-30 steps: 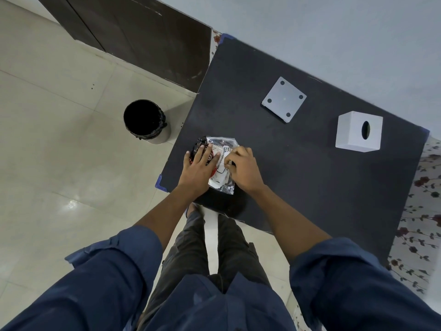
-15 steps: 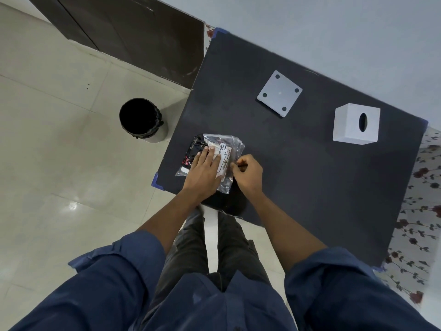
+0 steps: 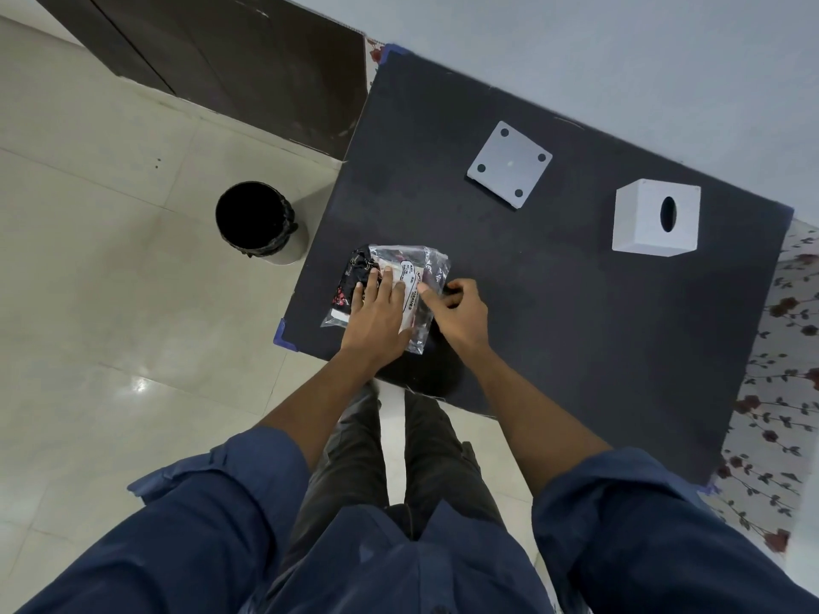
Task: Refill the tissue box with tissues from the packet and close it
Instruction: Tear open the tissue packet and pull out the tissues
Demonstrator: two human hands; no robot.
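A clear plastic tissue packet [image 3: 412, 263] with black, red and white print lies near the front left corner of the black table [image 3: 554, 303]. My left hand [image 3: 376, 312] lies flat on the packet with straight fingers, pressing it down. My right hand [image 3: 461, 312] pinches the packet's right edge with curled fingers. The white tissue box [image 3: 651, 223], with an oval slot facing me, stands at the back right of the table. Its flat white square lid [image 3: 509, 164], with a dark dot in each corner, lies apart from it at the back centre.
A black-lined waste bin [image 3: 255, 221] stands on the tiled floor left of the table. A dark wooden door [image 3: 230, 59] is behind it. A pale wall runs along the table's far side, and floral fabric [image 3: 789, 347] lies at the right.
The packet has turned and slid slightly left under my left hand. My right hand has moved off the top of the packet to its right edge and curled there.
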